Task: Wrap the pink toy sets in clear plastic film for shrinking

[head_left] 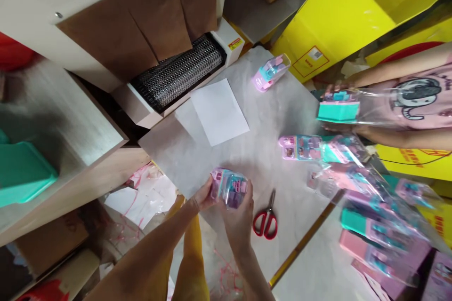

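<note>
Between both my hands is a small purple-and-teal pack [229,188] in shiny clear plastic, held over the near edge of the grey table. My left hand [204,196] grips its left end. The fingers of my right hand [239,218] wrap round its right side. Just right of that hand lies a pair of red-handled scissors [265,220], blades pointing away from me. A white sheet of paper [221,113] lies flat beyond the pack. A similar pink-and-teal pack [270,74] rests near the table's far corner. What exactly the packs contain is too blurred to tell.
A machine with a metal mesh conveyor [183,73] and brown curtain flaps [141,19] borders the table. Opposite, a co-worker's hands hold a teal box [339,110] in clear film. Several wrapped packs [374,225] crowd the right side, past a yellowish strip [307,240]. Yellow cartons [335,14] stand behind.
</note>
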Demonstrator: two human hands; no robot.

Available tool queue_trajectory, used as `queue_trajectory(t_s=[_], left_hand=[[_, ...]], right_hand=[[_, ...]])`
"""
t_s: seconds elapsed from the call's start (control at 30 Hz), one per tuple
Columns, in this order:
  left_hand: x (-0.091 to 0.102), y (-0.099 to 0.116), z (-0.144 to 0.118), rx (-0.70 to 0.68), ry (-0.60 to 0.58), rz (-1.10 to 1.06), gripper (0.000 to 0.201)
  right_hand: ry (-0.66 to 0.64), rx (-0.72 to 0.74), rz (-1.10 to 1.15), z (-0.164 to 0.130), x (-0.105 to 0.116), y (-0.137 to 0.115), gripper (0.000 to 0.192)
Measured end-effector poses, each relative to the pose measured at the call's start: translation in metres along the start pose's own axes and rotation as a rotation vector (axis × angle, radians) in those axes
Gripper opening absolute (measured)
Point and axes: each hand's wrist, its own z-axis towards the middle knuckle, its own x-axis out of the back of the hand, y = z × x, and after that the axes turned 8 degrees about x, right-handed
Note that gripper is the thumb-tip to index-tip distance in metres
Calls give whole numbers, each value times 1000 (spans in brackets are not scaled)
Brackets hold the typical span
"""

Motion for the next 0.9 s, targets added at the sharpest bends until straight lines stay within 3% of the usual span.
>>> queue_trajectory(t_s=[0.13, 0.23, 0.4, 0.5, 0.57, 0.73, 0.9], left_hand=[[8, 1, 3, -26, 140, 42, 54], [11, 4, 3, -50, 249, 67, 50], [5, 15, -4, -83, 278, 142, 49], [-3, 26, -13, -86, 270, 357, 52], [-9, 34, -18, -68, 271, 490, 48], [-20, 40, -28, -42, 314, 505, 57], [-25, 26, -28, -122, 353, 548, 58]], right_hand=[[5, 129, -110, -1, -13, 10, 80], [36, 128, -120, -3, -24, 18, 78], [123, 211, -146, -3, -29, 23, 74], [259, 137, -191, -1, -25, 29, 73], [258, 130, -197, 0, -24, 34, 71], [282, 128, -204, -3, -25, 42, 68], [240, 28, -122, -10, -38, 43, 78]])
